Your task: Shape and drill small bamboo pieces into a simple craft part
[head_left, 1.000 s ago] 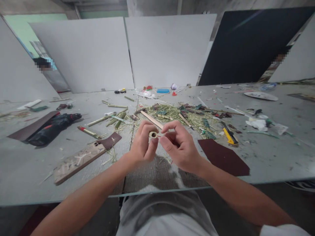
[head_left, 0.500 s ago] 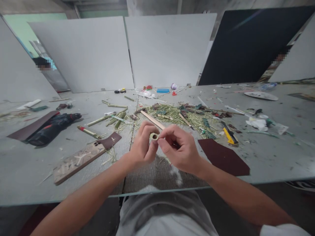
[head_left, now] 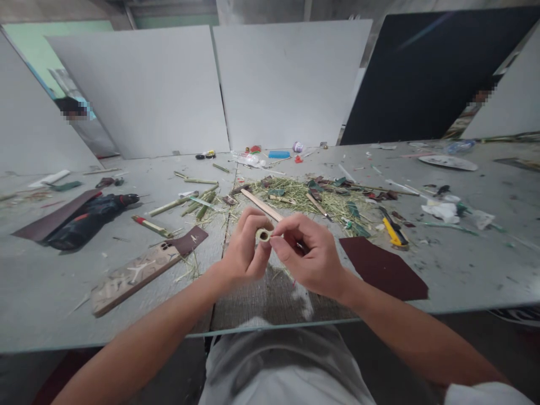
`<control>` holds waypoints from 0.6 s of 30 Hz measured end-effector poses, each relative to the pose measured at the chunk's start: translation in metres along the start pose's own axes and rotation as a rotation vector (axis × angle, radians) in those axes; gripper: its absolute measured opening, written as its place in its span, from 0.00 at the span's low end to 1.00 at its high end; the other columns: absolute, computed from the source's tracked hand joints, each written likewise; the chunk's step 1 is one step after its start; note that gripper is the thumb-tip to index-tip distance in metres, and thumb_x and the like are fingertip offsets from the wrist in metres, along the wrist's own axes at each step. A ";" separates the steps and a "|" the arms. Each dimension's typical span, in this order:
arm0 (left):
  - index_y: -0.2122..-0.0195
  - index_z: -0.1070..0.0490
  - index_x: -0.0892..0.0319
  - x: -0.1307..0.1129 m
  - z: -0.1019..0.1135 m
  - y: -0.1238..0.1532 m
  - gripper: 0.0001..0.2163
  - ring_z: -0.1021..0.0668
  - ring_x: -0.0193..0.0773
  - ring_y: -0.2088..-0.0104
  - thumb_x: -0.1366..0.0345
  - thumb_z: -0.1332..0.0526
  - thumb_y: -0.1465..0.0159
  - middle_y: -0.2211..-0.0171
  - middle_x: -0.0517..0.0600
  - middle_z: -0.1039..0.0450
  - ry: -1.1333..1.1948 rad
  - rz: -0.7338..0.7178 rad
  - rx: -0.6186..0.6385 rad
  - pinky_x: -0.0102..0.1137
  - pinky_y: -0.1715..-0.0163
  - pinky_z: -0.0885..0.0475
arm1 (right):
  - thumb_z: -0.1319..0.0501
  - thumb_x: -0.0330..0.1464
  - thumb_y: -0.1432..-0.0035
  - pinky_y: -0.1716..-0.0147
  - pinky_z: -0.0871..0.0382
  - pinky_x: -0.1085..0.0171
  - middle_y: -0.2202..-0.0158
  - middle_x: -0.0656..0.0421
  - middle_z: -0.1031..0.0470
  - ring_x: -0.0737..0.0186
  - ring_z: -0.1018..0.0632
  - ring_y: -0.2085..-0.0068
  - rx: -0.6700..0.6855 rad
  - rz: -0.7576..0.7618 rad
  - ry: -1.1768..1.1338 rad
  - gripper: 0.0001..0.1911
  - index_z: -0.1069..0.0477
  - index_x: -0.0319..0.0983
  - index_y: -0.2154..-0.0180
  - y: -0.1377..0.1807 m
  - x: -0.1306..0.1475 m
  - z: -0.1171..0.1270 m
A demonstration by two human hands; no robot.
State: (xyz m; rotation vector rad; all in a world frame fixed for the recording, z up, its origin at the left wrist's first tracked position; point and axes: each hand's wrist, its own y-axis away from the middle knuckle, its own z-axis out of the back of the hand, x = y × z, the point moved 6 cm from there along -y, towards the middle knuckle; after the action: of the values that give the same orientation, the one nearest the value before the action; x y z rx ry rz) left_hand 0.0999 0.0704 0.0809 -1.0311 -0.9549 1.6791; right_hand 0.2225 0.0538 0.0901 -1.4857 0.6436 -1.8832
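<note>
My left hand (head_left: 246, 250) is closed around a short piece of bamboo tube (head_left: 259, 236), its hollow end turned toward me. Against the right side of that rim, my right hand (head_left: 311, 256) has thumb and index finger pinched together. Whatever lies between those fingertips is too small to make out. Just beyond both hands a flat pale wooden stick (head_left: 260, 203) slants over the table. Behind it spreads a heap of green bamboo shavings (head_left: 291, 197). A dark maroon sheet, probably sandpaper (head_left: 382, 267), lies beside my right forearm.
To the left are a black power drill (head_left: 88, 222), a patterned phone (head_left: 135, 278) and several cut bamboo pieces (head_left: 205, 202). A yellow utility knife (head_left: 393, 229) rests at the right. White panels (head_left: 291, 84) and a black panel (head_left: 434, 79) stand along the back, with people partly visible behind them.
The bamboo tube has turned or shifted very slightly in my left hand. Both hands otherwise keep nearly the same place and grip.
</note>
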 end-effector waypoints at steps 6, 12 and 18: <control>0.59 0.40 0.57 0.001 0.000 0.000 0.12 0.34 0.38 0.66 0.54 0.53 0.30 0.67 0.50 0.39 -0.003 -0.006 -0.010 0.37 0.69 0.34 | 0.39 0.29 0.41 0.84 0.50 0.70 0.84 0.70 0.47 0.74 0.44 0.83 0.002 -0.005 0.000 0.03 0.33 0.40 0.68 0.000 0.000 -0.001; 0.60 0.40 0.57 0.000 0.000 0.000 0.11 0.34 0.38 0.67 0.55 0.52 0.30 0.67 0.50 0.39 0.007 -0.014 -0.012 0.36 0.70 0.34 | 0.39 0.28 0.42 0.84 0.51 0.71 0.83 0.71 0.48 0.75 0.45 0.83 0.002 0.012 -0.026 0.04 0.34 0.40 0.68 -0.001 0.003 -0.001; 0.60 0.40 0.57 0.001 -0.001 0.001 0.11 0.34 0.38 0.67 0.54 0.52 0.30 0.67 0.50 0.39 0.014 -0.016 -0.009 0.36 0.70 0.34 | 0.39 0.29 0.42 0.84 0.51 0.71 0.83 0.71 0.48 0.75 0.45 0.83 -0.001 0.020 -0.017 0.04 0.34 0.40 0.68 -0.002 0.005 -0.002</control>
State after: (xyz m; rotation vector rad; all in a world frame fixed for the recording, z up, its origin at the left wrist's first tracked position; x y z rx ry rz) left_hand 0.1002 0.0718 0.0795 -1.0380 -0.9598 1.6537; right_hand 0.2195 0.0514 0.0942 -1.4892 0.6495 -1.8539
